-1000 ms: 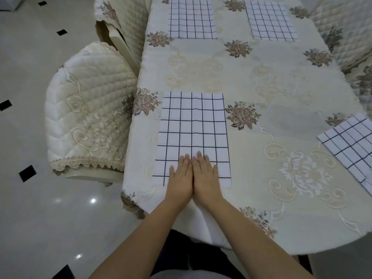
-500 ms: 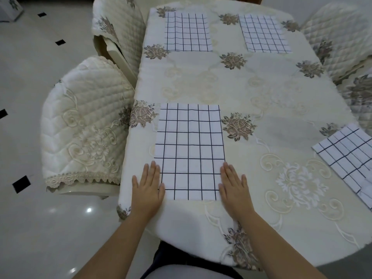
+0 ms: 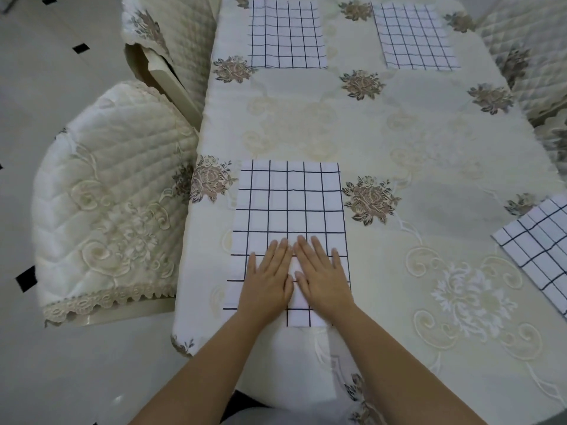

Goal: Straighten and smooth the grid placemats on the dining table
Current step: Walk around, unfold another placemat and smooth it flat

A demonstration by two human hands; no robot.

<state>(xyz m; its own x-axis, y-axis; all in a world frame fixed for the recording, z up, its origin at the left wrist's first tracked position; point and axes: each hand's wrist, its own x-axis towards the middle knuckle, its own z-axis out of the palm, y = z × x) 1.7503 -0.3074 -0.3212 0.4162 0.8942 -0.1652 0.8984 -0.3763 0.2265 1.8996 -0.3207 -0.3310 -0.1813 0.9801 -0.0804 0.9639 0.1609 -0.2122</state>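
Cream embroidered cloth is covering the whole bench, and quilted chairs are standing along its left side. Four grid placemats are lying on that cloth: two at the far end, one angled off the right edge, and the nearest placemat directly in front of me, running squarely away from the near edge.

I am pressing both palms flat on the near half of that placemat, my left hand and right hand side by side, nearly touching at the thumbs. My fingers are lying stretched out and together, gripping nothing.

I am judging this placemat to be thin, light, soft fabric: it is lying limp on the cloth. It is likely sliding easily over the cloth beneath, so I am planning light downward pressure, sweeping from the middle outward. For shifting it, pinching the corners looks better than pushing, which could bunch it or drag the cloth underneath.
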